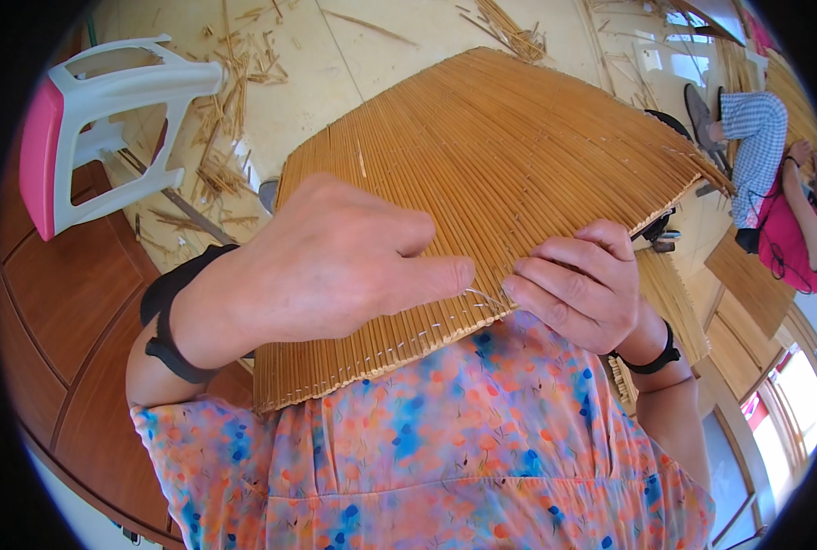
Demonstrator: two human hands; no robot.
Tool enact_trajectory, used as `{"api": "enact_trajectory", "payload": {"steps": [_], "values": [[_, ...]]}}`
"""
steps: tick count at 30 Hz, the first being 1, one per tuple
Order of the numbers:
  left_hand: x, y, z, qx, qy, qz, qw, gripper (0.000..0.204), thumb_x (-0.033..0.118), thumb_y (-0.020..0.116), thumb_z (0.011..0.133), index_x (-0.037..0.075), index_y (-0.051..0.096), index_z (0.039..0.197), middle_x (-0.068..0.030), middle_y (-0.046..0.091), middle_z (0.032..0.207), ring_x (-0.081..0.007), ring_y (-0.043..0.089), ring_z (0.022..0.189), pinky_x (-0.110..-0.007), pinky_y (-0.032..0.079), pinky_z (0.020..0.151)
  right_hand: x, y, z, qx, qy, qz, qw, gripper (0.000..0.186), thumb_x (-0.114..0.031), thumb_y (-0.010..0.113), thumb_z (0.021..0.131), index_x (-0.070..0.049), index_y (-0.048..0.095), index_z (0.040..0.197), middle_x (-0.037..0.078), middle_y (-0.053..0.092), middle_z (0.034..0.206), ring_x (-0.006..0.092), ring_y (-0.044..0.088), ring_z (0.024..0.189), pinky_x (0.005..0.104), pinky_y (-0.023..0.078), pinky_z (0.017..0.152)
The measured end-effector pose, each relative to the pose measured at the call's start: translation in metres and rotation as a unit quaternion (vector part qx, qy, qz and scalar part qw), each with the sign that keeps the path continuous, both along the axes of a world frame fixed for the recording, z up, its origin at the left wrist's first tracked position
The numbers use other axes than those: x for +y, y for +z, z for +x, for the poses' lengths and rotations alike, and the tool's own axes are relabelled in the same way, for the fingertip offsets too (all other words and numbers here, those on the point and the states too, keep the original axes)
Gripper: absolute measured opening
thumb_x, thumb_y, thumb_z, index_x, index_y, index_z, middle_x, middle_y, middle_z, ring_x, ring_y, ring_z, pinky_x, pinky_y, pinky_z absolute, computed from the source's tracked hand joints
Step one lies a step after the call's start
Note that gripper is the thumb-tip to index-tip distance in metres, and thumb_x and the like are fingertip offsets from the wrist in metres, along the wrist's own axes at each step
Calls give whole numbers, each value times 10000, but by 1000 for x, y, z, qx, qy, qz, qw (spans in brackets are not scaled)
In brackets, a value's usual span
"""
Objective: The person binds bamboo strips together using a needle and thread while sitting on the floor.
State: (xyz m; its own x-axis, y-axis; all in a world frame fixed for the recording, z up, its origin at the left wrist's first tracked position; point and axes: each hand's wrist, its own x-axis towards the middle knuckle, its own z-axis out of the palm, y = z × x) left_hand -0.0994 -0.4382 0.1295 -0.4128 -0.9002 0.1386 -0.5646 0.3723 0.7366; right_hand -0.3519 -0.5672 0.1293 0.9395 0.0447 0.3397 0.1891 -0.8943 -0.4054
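Across my lap lies a fan-shaped panel (482, 147) of thin golden-brown stalks, its near edge toward my body. A row of short white stitches (381, 357) runs along that edge. My left hand (335, 261) hovers over the panel with its fingers closed, pinching a thin white thread (486, 297) at the thumb tip. The thread stretches to the edge beside my right fingertips. My right hand (581, 286) rests at the near edge, fingers bent and tips pressed together. What lies between those tips is hidden.
A white stool with a pink seat (42, 160) lies tipped at the left, beside brown wooden panelling (78, 284). Loose stalk scraps (220, 137) litter the pale tiled floor. At the right sits another person in checked trousers (755, 137). Another stalk panel (679, 293) is beyond my right arm.
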Motion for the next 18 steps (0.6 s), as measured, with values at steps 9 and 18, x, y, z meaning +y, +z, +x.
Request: {"api": "enact_trajectory", "payload": {"steps": [9, 18], "values": [[-7, 0, -4, -37, -22, -3, 999, 271, 151, 640, 760, 188, 707, 1019, -25, 348, 604, -170, 438, 486, -315, 322, 399, 0, -2, -4, 1, 0, 11, 1000, 220, -127, 667, 735, -75, 704, 946, 32, 654, 922, 210, 609, 819, 344, 441, 728], [-9, 2, -3, -60, -29, -24, 997, 286, 145, 670, 744, 165, 706, 1027, -20, 343, 612, -169, 441, 497, -312, 327, 406, 1, -5, -6, -1, -10, 8, 1000, 198, -126, 672, 741, -91, 704, 933, 24, 653, 925, 204, 615, 816, 343, 437, 730]]}}
